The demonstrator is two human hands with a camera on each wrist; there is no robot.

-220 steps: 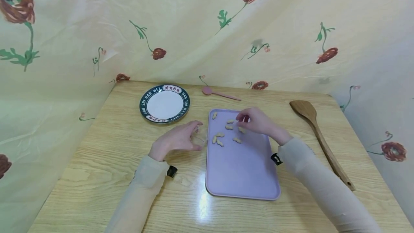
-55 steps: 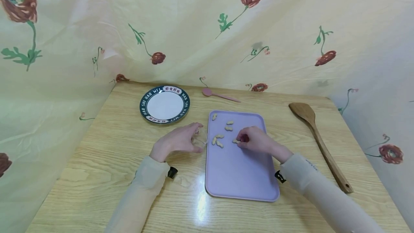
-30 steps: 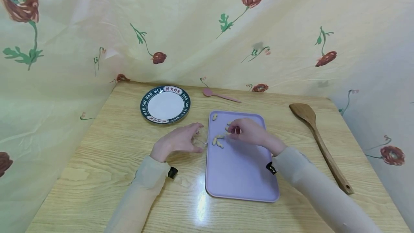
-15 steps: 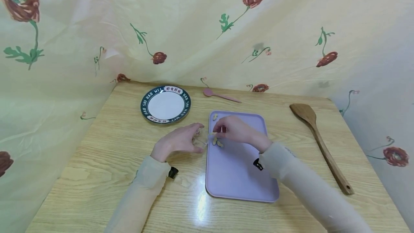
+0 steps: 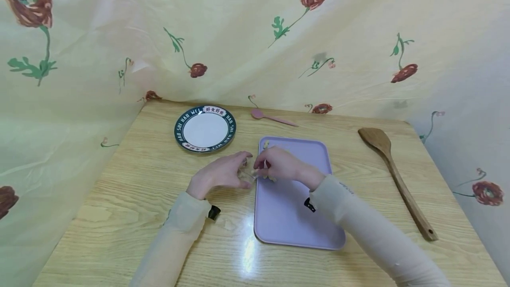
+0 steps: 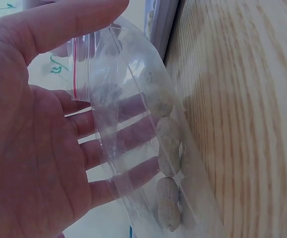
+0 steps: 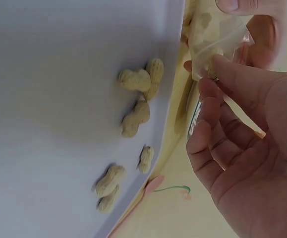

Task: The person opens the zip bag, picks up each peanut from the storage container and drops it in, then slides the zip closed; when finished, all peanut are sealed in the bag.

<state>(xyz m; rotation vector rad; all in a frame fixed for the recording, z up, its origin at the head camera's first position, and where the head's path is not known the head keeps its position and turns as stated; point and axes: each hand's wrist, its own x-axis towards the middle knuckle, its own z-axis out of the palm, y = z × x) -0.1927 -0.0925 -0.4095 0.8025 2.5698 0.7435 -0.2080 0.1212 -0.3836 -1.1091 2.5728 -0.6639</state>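
1. Reference: centre of tray, head view; tray on table.
2. Dinner plate: on table, 10 o'clock.
3. Spoon: on table, between 11 and 12 o'clock.
4. Spatula: on table, 3 o'clock.
5. Zip-lock bag: in left hand, just outside tray edge, between 9 and 10 o'clock; bagged peanuts inside.
6. Loose peanuts: on tray, 10 to 11 o'clock.
7. Right hand: over tray, 11 o'clock, fingertips at bag.

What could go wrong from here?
1. The peanut pinched in the right grip could snag on the mouth of the bag and drop beside the tray, whose edge is close.
2. The bag is thin plastic; if the left grip shifts, its mouth may fold.
3. The right grip passes over loose peanuts and might nudge them.
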